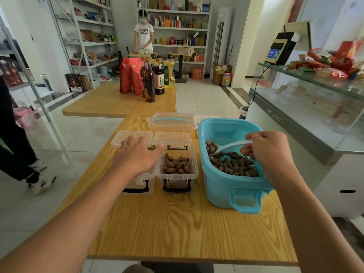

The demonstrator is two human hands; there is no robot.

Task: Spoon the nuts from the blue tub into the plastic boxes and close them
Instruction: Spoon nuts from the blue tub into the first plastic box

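- Head view: my right hand (269, 152) pinches the spoon (229, 146) in the blue tub (226, 186) of nuts (234, 164).
- My left hand (137, 154) rests, fingers spread, on the left box (140, 184); beside it, the right box (178, 168) holds nuts.
- Loose lids (171, 122) lie behind; bare table (177, 223) lies nearer me.

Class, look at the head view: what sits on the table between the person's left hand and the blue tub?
The head view shows a clear plastic box of nuts, lid off, standing between the left hand and the blue tub.

We see brown nuts (234, 164) in the blue tub (236, 186); the open right box (178, 166) half full, just left of it.
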